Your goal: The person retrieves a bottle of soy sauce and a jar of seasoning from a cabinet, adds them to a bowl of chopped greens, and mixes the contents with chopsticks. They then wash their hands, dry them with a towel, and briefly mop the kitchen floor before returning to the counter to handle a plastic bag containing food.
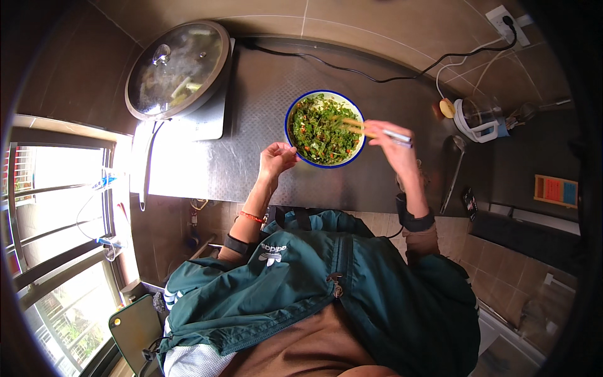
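Observation:
A white bowl with a blue rim (288,109) stands on the metal worktop (264,80), filled with chopped green leaves and small orange pieces (325,129). My left hand (278,159) grips the bowl's lower left rim between thumb and fingers. In my right hand (388,139) is a pair of chopsticks (358,126) with light wooden shafts and silvery ends. Their tips are blurred and reach into the greens at the right side of the bowl.
A steaming pan with a glass lid (181,70) sits on a flat cooker (214,118) at the left. A black cable (330,63) crosses the worktop's back. To the right are a glass kettle (478,118) and a metal ladle (454,165).

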